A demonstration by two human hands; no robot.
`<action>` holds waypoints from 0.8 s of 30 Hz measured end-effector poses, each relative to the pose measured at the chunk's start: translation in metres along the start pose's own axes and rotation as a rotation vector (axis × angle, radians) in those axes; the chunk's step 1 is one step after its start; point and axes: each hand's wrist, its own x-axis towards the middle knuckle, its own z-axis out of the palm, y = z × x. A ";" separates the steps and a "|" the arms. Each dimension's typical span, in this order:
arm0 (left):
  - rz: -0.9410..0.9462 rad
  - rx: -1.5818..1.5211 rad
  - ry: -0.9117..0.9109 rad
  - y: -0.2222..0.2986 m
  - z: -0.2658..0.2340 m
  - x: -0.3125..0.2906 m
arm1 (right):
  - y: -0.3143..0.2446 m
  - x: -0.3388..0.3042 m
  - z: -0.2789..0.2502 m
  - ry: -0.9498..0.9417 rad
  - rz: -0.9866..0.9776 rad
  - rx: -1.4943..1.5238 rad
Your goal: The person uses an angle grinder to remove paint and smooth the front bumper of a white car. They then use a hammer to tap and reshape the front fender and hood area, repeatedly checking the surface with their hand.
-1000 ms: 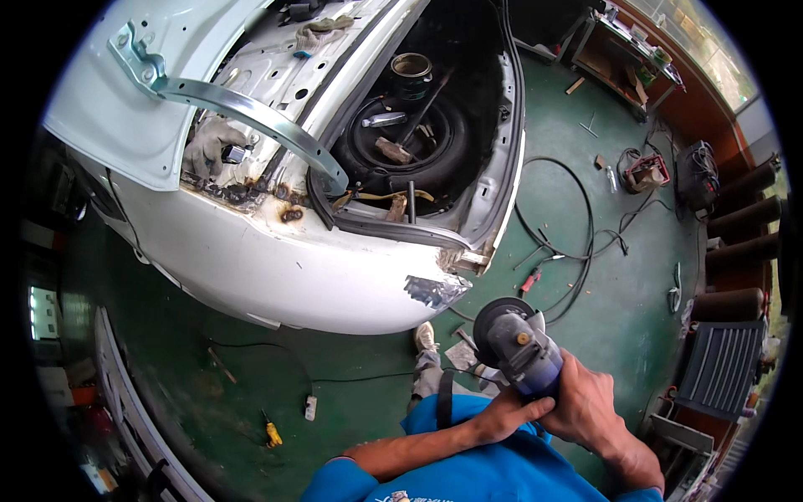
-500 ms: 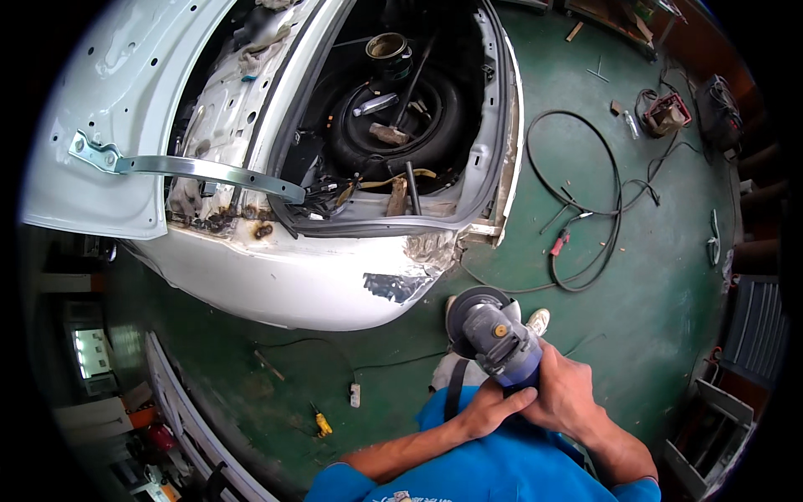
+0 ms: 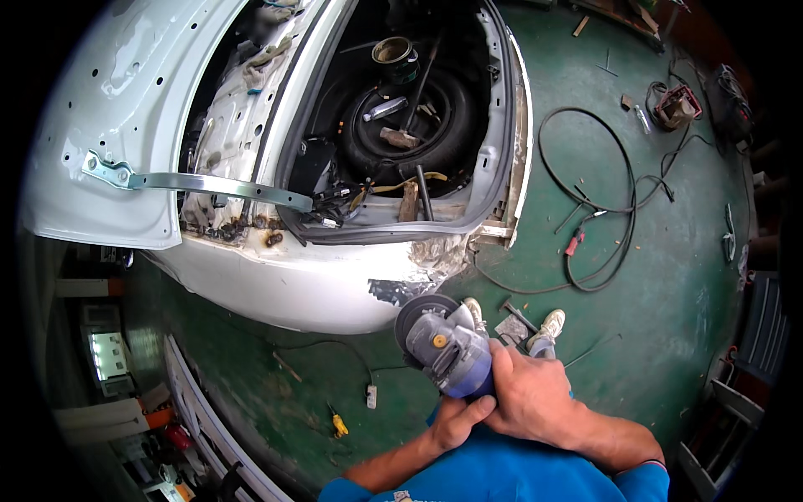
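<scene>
An angle grinder [image 3: 458,356] with a blue and grey body is held in both my hands, in front of my body. My right hand [image 3: 535,393] wraps round the blue housing from the right. My left hand [image 3: 458,421] grips the same housing lower down. The grinder's dark round disc [image 3: 411,320] points away from me, beside the corner of a white car's rear body panel [image 3: 276,280]. A rough dark and bare patch [image 3: 391,290] marks that corner. Whether the disc touches the panel I cannot tell.
The open trunk holds a spare tyre [image 3: 464,125], a hammer [image 3: 399,138] and a can [image 3: 394,52]. A black cable [image 3: 629,171] coils on the green floor at right. Near my shoes lies another hammer [image 3: 520,315]. At left lies a yellow-handled tool [image 3: 338,424].
Both hands have carried the grinder left, bringing its disc closer to the panel's corner in the picture. The car has shifted slightly right in view, and the hammer near my shoes now shows.
</scene>
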 end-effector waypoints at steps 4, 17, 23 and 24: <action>-0.007 -0.068 -0.008 0.013 0.002 0.003 | -0.010 0.005 -0.004 -0.082 0.067 -0.011; -0.072 -0.225 -0.111 0.050 -0.005 0.004 | -0.047 0.034 -0.029 -0.280 0.217 -0.070; -0.168 -0.255 -0.131 0.054 -0.002 0.001 | -0.055 0.028 -0.035 -0.307 0.309 -0.089; -0.167 -0.183 -0.177 0.054 -0.001 0.005 | -0.052 0.025 -0.035 -0.288 0.332 -0.068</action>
